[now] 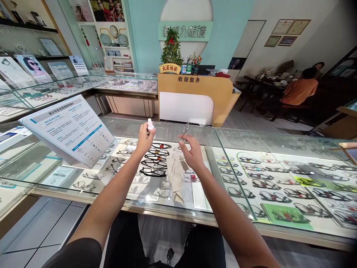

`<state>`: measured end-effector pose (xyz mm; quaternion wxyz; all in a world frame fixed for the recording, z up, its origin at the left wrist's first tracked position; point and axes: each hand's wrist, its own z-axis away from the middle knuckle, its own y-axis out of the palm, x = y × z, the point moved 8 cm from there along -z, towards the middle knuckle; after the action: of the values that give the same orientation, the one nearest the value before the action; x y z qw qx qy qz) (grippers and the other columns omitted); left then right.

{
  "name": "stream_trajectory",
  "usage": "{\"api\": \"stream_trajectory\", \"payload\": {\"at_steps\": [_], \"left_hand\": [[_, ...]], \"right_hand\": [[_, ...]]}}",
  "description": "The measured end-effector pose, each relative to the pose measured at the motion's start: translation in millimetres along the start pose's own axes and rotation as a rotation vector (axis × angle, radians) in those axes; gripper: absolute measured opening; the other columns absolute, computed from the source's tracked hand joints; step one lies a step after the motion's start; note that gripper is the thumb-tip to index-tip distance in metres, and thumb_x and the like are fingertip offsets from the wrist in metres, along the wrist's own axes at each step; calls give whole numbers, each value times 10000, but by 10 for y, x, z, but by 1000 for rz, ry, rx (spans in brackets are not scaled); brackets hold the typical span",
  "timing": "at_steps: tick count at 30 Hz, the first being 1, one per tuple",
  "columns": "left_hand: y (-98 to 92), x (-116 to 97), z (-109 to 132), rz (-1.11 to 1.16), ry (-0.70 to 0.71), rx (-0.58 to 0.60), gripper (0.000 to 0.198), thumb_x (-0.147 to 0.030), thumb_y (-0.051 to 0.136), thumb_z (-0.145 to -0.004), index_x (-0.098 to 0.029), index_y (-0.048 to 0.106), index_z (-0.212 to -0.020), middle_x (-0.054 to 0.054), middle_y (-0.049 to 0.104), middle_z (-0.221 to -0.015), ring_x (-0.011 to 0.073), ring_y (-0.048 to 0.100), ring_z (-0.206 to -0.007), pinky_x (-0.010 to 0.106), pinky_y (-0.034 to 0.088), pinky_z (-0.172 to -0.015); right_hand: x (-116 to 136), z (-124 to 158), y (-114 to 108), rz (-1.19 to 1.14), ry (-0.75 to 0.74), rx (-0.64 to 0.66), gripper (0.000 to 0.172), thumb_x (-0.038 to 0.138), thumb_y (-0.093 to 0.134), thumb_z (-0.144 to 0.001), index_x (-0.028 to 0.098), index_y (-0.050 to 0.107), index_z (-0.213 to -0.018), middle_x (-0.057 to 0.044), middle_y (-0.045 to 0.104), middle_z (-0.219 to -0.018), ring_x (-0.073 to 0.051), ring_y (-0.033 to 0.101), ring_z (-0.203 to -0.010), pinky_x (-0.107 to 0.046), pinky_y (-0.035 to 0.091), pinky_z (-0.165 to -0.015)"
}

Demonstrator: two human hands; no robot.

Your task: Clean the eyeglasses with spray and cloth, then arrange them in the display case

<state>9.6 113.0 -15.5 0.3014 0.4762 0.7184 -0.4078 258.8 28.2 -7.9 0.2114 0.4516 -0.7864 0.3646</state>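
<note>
My left hand is closed around a small white bottle, whose top stands up above my fingers. My right hand pinches a pair of thin-framed eyeglasses over the glass counter; the clear lenses are hard to make out against the glass. Below my right hand a beige cloth lies crumpled on the countertop. Between my arms, several dark-framed glasses are lined up in the display case.
A tilted information sign stands on the counter at left. More eyeglasses fill the case at right under the glass top. Beyond is a wooden cashier desk with a plant. A person in orange sits at a far table.
</note>
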Motion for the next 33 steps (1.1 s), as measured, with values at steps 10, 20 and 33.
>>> {"api": "stream_trajectory", "payload": {"at_steps": [10, 20, 33], "left_hand": [[633, -299, 358, 825, -377, 498, 526, -732, 723, -882, -254, 624, -1077, 26, 546, -831, 185, 561, -732, 280, 450, -547], [572, -378, 354, 715, -294, 475, 787, -985, 417, -893, -229, 535, -707, 42, 507, -707, 175, 502, -639, 321, 434, -552], [420, -461, 331, 265, -25, 299, 504, -684, 500, -982, -231, 534, -763, 11, 528, -741, 183, 492, -713, 349, 438, -717]], "right_hand": [[29, -27, 49, -183, 92, 89, 372, 600, 587, -1094, 284, 775, -1155, -101, 813, -1236, -296, 729, -1173, -503, 567, -1086], [195, 45, 226, -428, 183, 375, 336, 563, 628, -1080, 273, 793, -1115, -55, 807, -1224, -260, 725, -1174, -447, 533, -1088], [311, 113, 355, -524, 192, 520, 441, 694, 654, -1045, 283, 811, -1059, -61, 824, -1178, -285, 749, -1194, -489, 558, -1127]]}}
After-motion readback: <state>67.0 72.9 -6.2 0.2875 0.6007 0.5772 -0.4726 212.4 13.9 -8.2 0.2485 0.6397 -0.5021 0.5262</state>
